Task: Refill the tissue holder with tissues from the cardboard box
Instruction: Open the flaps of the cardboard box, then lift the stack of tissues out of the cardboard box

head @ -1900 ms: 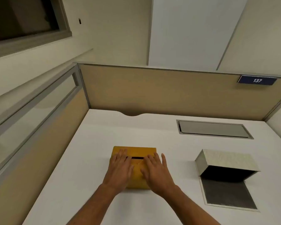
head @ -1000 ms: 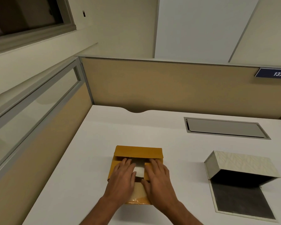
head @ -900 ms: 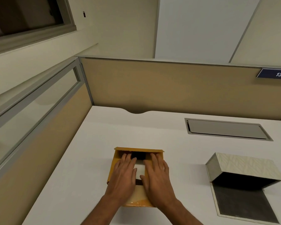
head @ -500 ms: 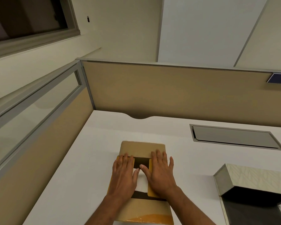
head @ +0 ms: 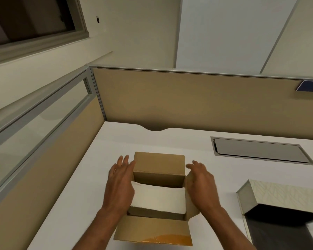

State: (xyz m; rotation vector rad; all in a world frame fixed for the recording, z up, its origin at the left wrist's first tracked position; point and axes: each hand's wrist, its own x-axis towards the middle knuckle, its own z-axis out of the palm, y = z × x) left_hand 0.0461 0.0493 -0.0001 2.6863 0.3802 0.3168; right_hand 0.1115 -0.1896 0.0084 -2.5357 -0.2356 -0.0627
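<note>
The brown cardboard box (head: 159, 164) stands in the middle of the white desk with all its flaps folded outward. A white stack of tissues (head: 159, 199) fills its inside. My left hand (head: 120, 184) lies flat on the left side flap, fingers spread, pressing it outward. On the right side flap rests my right hand (head: 201, 183), fingers apart and slightly curled. The tissue holder (head: 280, 197), a pale patterned case with its lid raised and a dark inside, sits at the right edge, apart from both hands.
A grey metal cable hatch (head: 260, 150) is set into the desk (head: 116, 145) at the back right. Tan partition walls (head: 188, 98) close the desk at the back and the left. A blue number plate (head: 309, 86) hangs on the back partition.
The box went from closed to fully opened: the far and near flaps swung out, then my hands moved apart from the middle and pushed the side flaps outward, baring the tissues.
</note>
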